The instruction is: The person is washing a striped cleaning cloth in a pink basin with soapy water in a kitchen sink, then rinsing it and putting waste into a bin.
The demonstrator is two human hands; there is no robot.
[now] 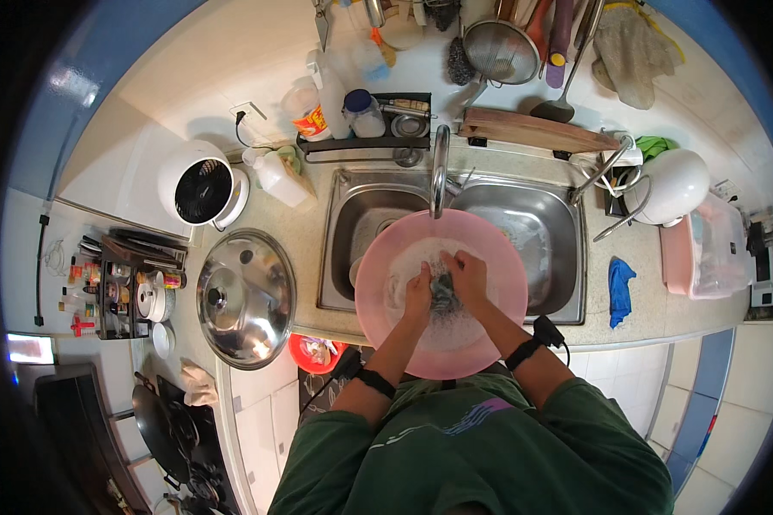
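A pink plastic basin [386, 341] with sudsy water rests over the front of a double steel sink [562, 302], under the curved faucet [439, 167]. Inside it a dark, wet cloth [444, 291] lies partly under the suds. My left hand [419, 293] grips the left side of the cloth, thumb pointing up. Across from it, my right hand [469, 277] has its fingers curled on the cloth's right side. The two hands are a short gap apart. Foam and water hide the cloth's lower part and its full shape.
A large domed steel lid [246, 299] and a white fan [196, 187] stand on the left counter. Behind the sink are a black rack [361, 145] with bottles and a wooden board [534, 131]. A blue cloth [620, 293] lies right, near a pink-based box [676, 257]. Below left is a red bin [296, 360].
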